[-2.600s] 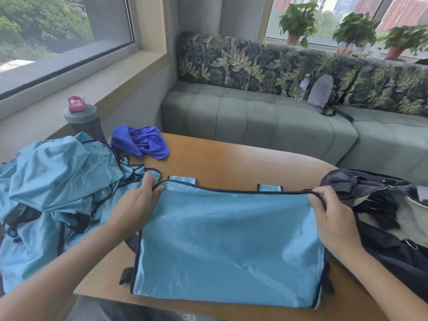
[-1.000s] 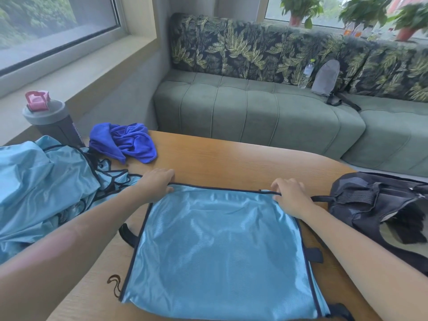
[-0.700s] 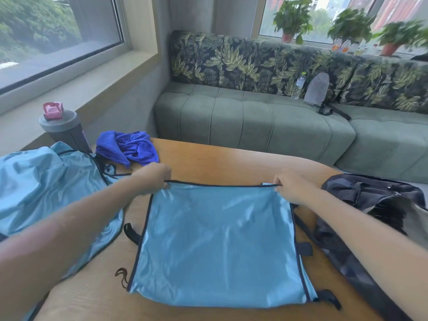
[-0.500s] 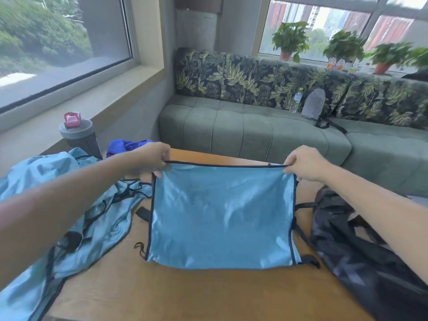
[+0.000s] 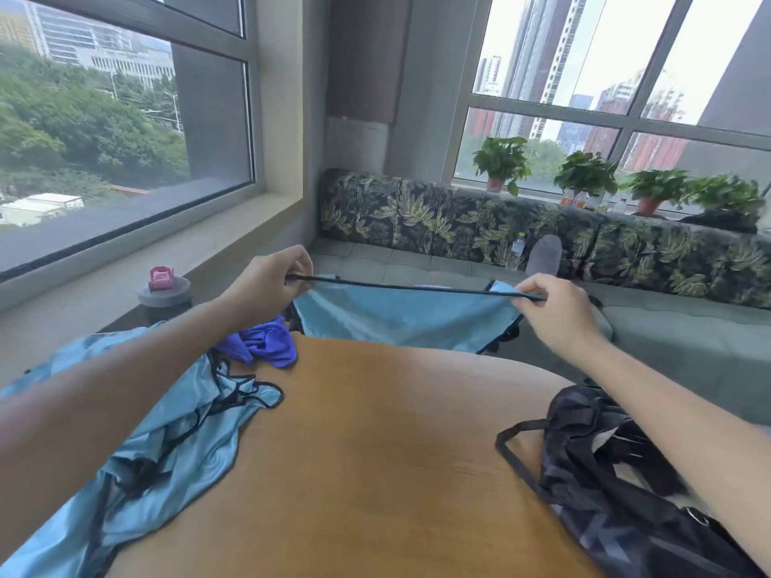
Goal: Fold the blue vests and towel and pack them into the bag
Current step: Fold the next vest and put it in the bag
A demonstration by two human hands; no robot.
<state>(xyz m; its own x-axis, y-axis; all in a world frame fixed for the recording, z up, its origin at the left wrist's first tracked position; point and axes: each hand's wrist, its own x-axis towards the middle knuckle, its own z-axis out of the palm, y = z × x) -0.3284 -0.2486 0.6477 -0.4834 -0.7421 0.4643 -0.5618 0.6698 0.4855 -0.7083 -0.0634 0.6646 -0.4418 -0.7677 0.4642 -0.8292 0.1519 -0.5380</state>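
- Spanning the foreground, the wooden table [image 5: 375, 473] is bare at its centre, where the held vest lay flat a moment ago; that clearing marks the change from smoothing to lifting.
- Heaped on the table's left side, the unfolded vests [image 5: 175, 431] are untouched, so most of the folding appears to remain.
- Lying at the table's right edge, the dark bag [image 5: 617, 486] shows a gap at its top, with nothing blue visible inside from this angle.
- Hanging beyond the far table edge, the light-blue vest [image 5: 400, 319] is now clear of the surface, stretched taut along its black-trimmed upper hem; earlier it rested on the wood, then rose step by step.
- Raised at the hem's left end, the left hand [image 5: 267, 285] pinches the trim between thumb and curled fingers.
- Raised at the hem's right end, the right hand [image 5: 555, 310] pinches the trim likewise, well apart from the left.
- Crumpled near the far left of the table, the dark-blue towel [image 5: 263, 344] awaits folding.
- Judgement: the lift probably prepares a shake-out or a fold in the air; packing has not begun.
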